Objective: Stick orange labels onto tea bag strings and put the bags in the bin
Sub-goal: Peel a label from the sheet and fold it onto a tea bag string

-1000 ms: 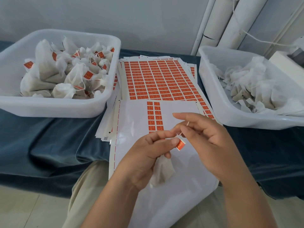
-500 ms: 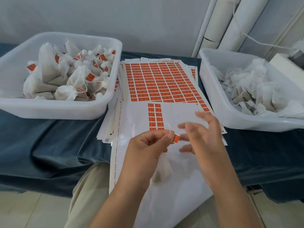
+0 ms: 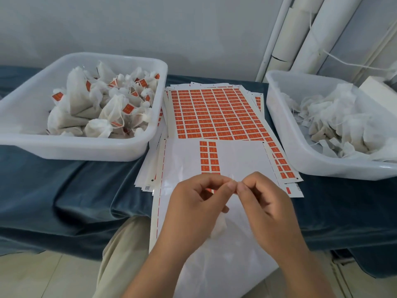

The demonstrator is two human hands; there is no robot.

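My left hand [image 3: 193, 205] and my right hand [image 3: 268, 205] meet fingertip to fingertip above the near-empty label sheet [image 3: 240, 160]. Both pinch the same spot, where the orange label [image 3: 211, 191] shows only as a sliver between my left fingers. The string itself is too thin to see. A white tea bag [image 3: 219, 227] hangs blurred below my left hand. A short column of orange labels [image 3: 208, 158] is on that sheet. The left bin [image 3: 86, 151] holds several labelled bags [image 3: 111, 110].
The right bin [image 3: 318, 166] holds several unlabelled white bags [image 3: 339, 123]. A stack of full label sheets [image 3: 214, 112] lies between the bins on the blue-covered table [image 3: 64, 190]. White pipes [image 3: 300, 35] stand behind. My knee [image 3: 124, 244] is below the table edge.
My right hand, spread open half a second ago, has come back in and curled, its fingertips now meeting my left fingertips on the label. The label is now mostly covered.
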